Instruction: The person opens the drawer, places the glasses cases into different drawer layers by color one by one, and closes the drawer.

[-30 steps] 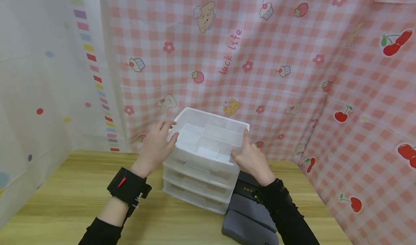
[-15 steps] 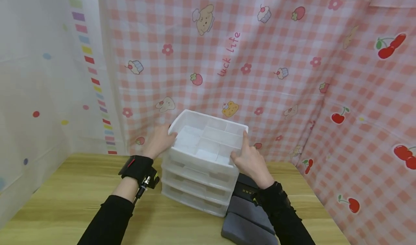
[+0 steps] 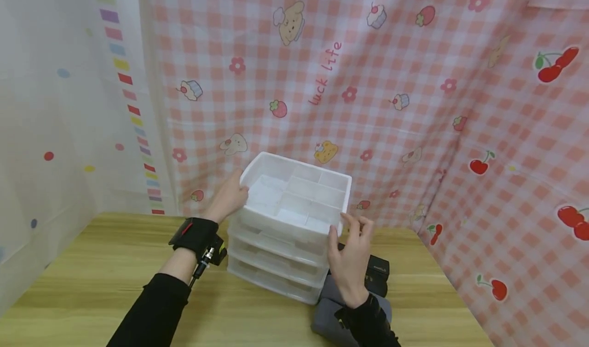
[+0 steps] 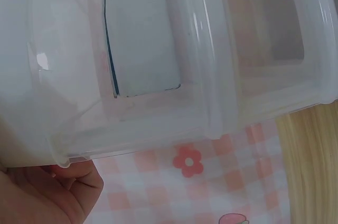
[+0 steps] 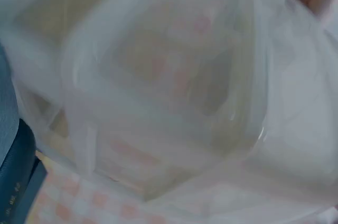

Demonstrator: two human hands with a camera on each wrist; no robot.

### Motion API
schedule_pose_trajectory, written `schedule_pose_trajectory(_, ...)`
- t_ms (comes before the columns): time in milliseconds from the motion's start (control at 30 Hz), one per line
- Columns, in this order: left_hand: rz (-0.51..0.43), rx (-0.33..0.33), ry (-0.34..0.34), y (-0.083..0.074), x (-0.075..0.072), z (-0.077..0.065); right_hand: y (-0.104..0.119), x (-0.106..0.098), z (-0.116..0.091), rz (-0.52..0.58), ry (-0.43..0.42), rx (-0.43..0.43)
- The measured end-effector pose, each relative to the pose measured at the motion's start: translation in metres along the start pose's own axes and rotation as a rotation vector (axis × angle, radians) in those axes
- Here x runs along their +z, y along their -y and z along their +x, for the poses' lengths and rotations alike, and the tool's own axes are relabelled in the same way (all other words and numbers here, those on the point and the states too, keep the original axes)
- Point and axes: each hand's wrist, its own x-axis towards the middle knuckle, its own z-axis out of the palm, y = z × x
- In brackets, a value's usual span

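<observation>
A white translucent drawer unit [image 3: 276, 257] with a divided tray [image 3: 285, 219] on top stands on the table. My left hand [image 3: 225, 199] grips the tray's left rim; in the left wrist view its curled fingers [image 4: 84, 184] sit at the unit's edge. My right hand [image 3: 352, 257] is at the front right corner, fingers bent loosely and spread apart. Its thumb lies by the front wall and a fingertip is right at the rim. No contents show in the tray compartments. The right wrist view is blurred, the drawers filling most of it.
Grey cases [image 3: 326, 321] lie on the wooden table [image 3: 92, 285] right of the unit, partly under my right wrist. A black box [image 3: 378, 268] is behind them. A pink checked cloth [image 3: 391, 147] hangs close behind the unit, with a white dotted one [image 3: 69, 117] at left.
My left hand first reached in and took hold of the left rim. My right hand has since slid toward the front corner and turned, its fingers loosening from the right rim.
</observation>
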Motion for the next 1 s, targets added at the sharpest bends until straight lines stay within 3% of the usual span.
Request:
schedule_pose_trajectory(67, 0.007, -0.001, -0.002, 0.0, 0.0, 0.0, 0.014, -0.001, -0.012, 0.065, -0.039, -0.024)
schedule_pose_trajectory(133, 0.006, -0.007, 0.003, -0.001, 0.0, -0.001, 0.035, -0.002, -0.021, 0.236, 0.036, 0.045)
schedule_pose_trajectory(200, 0.001, -0.018, 0.01, -0.001, 0.0, -0.001, 0.052, 0.0, -0.032, 0.507, 0.24, 0.291)
schedule_pose_trajectory(267, 0.002, -0.025, 0.012, -0.001, -0.001, -0.001, 0.062, 0.006, -0.043, 0.795, 0.426, 0.646)
schedule_pose_trajectory(333, 0.004, -0.02, 0.009, -0.001, -0.001, -0.001, 0.06, 0.015, -0.057, 0.973, 0.551, 1.002)
schedule_pose_trajectory(367, 0.004, -0.015, 0.004, -0.001, -0.001, -0.002, 0.059, 0.018, -0.062, 1.026, 0.599, 1.115)
schedule_pose_trajectory(433, 0.004, -0.011, -0.002, -0.001, -0.001, -0.002, 0.056, 0.026, -0.073, 1.117, 0.648, 1.234)
schedule_pose_trajectory(600, 0.002, -0.014, -0.001, -0.001, -0.002, -0.002, 0.054, 0.039, -0.087, 1.246, 0.651, 1.33)
schedule_pose_trajectory(800, 0.009, -0.019, 0.0, 0.0, -0.002, -0.001, 0.058, 0.05, -0.09, 1.39, 0.514, 1.376)
schedule_pose_trajectory(1000, -0.004, -0.019, 0.006, 0.0, -0.002, -0.002, 0.061, 0.054, -0.094, 1.405, 0.478, 1.392)
